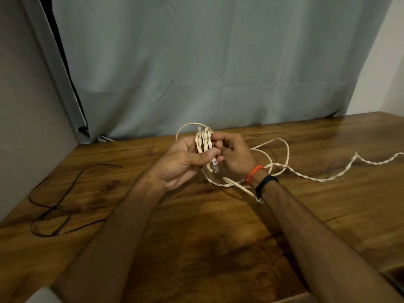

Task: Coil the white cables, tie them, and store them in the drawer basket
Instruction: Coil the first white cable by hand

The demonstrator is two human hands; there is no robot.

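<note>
At nine o'clock a thin black cable lies in loose loops on the wooden table. At the centre the left hand grips a bunch of white cable loops, thumb pressed across them, with a clear plug hanging below. Touching it at three o'clock, the right hand pinches the same bunch, while the remaining cable trails in slack loops across the table toward three o'clock.
</note>
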